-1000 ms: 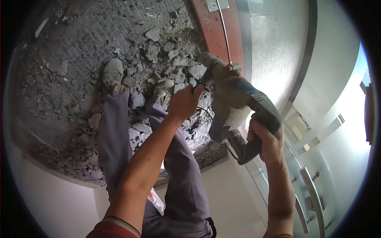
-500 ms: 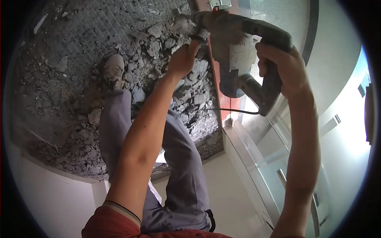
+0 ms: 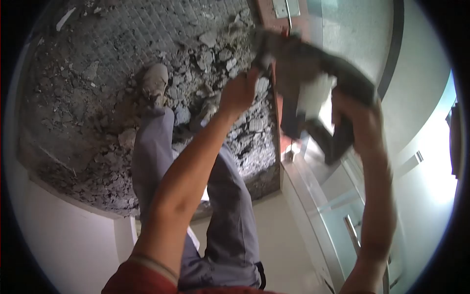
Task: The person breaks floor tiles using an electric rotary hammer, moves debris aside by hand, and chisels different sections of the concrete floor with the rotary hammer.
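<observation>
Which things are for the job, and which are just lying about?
Part of the job:
- power tool, held in both hands
- left hand, on its front grip
- right hand, on its back handle
- broken rubble, probably

Just there:
- pale scrap, lying on the ground
- metal handle, lower right, untouched

Top centre: red-painted flat strip [image 3: 269, 13], pale rectangular plate [image 3: 281, 8] on it. Upper right: long dark band [image 3: 394, 44], curved in view. Lower right: straight silver metal bar handle [image 3: 351, 231] on translucent glass panel [image 3: 338, 215]. Lower left: smooth white wall [image 3: 66, 215].
</observation>
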The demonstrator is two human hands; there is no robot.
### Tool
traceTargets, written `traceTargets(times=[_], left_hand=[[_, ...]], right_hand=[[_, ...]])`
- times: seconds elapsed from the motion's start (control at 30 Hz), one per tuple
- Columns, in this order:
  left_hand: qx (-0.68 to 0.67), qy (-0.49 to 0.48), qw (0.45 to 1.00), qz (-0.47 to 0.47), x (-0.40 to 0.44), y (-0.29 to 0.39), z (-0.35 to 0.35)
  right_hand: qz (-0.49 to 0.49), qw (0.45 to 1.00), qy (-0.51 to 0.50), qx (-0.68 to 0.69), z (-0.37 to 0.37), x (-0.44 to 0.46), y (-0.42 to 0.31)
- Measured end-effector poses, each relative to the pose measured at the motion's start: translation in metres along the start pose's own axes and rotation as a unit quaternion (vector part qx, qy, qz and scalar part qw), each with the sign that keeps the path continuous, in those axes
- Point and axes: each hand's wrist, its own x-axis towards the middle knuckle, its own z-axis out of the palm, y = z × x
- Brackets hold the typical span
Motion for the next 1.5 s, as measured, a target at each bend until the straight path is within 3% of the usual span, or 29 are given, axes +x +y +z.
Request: traceTargets(times=[0.03,0.1,0.17,0.2,0.23,0.3,0.43,0.53,0.7,0.77,0.87,1.0,1.13,1.23,1.3,1.37,1.5], left_hand=[[-0.018,-0.003,0.999,0.030,-0.020,-0.008,-0.003],[-0.019,0.017,1.000,-0.011,-0.056,-0.011,-0.006],[-0.044,0.024,0.999,-0.008,-0.037,-0.004,-0.013],[-0.078,0.039,0.996,0.028,-0.026,-0.015,-0.009],[-0.082,0.033,0.996,0.022,-0.021,-0.016,-0.009],[-0.190,0.003,0.978,-0.084,0.009,-0.014,-0.015],[-0.327,0.018,0.943,-0.064,0.028,-0.007,0.011],[-0.289,0.073,0.955,-0.013,0.043,-0.002,0.014],[-0.371,0.048,0.918,-0.132,0.043,0.027,0.005],[-0.368,0.051,0.922,-0.109,0.052,0.030,0.006],[-0.407,0.058,0.903,-0.125,0.047,0.029,0.018],[-0.382,0.048,0.913,-0.133,0.046,0.018,0.018],[-0.368,0.049,0.920,-0.121,0.057,0.018,0.023],[-0.394,0.054,0.910,-0.117,0.051,0.006,0.039],[-0.385,0.028,0.915,-0.119,0.055,-0.003,0.035],[-0.334,0.041,0.934,-0.118,0.033,-0.013,0.036],[-0.352,0.034,0.925,-0.137,0.026,-0.020,0.038]], right_hand=[[0.020,1.000,0.003,-0.007,0.003,-0.014,-0.001],[0.030,0.999,-0.017,-0.016,0.009,-0.051,0.004],[-0.010,1.000,-0.014,-0.011,0.018,-0.056,0.000],[-0.020,1.000,-0.003,0.022,0.025,-0.047,-0.009],[0.014,0.999,-0.027,-0.036,0.018,-0.028,-0.013],[-0.010,0.992,-0.041,-0.117,0.025,0.026,-0.022],[-0.020,0.980,-0.109,-0.164,0.007,0.058,-0.049],[-0.044,0.973,-0.102,-0.203,0.009,0.079,-0.062],[-0.063,0.968,-0.149,-0.193,0.010,0.094,-0.094],[-0.065,0.972,-0.135,-0.182,0.003,0.105,-0.091],[-0.061,0.968,-0.153,-0.190,-0.009,0.115,-0.076],[-0.063,0.979,-0.115,-0.157,-0.017,0.118,-0.063],[-0.061,0.976,-0.145,-0.153,-0.020,0.128,-0.050],[-0.036,0.983,-0.114,-0.137,-0.028,0.105,-0.017],[-0.094,0.978,-0.133,-0.130,-0.019,0.105,0.006],[-0.046,0.989,-0.098,-0.104,-0.010,0.085,0.021],[-0.090,0.980,-0.066,-0.166,-0.003,0.058,0.037]])
